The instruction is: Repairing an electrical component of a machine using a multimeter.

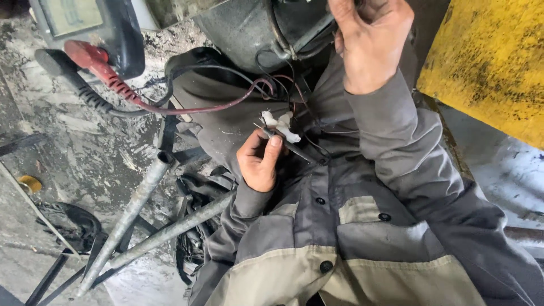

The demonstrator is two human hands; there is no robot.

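My left hand [259, 160] is closed around a thin dark tool [292, 148], its tip at a small white wire connector [281, 125] hanging from thin dark and red wires. My right hand [369, 41] is raised higher up, fingers curled against the edge of a dark round motor housing [249, 28]; what it grips is hidden by the fingers. Both sleeves are grey, over a grey and beige work jacket [351, 249].
A multimeter [96, 25] with red probe [99, 65] and black probe [68, 76] lies at upper left on a dirty grey floor. Two metal rods [136, 209] cross at lower left near black straps. A yellow worn metal block [493, 62] stands at right.
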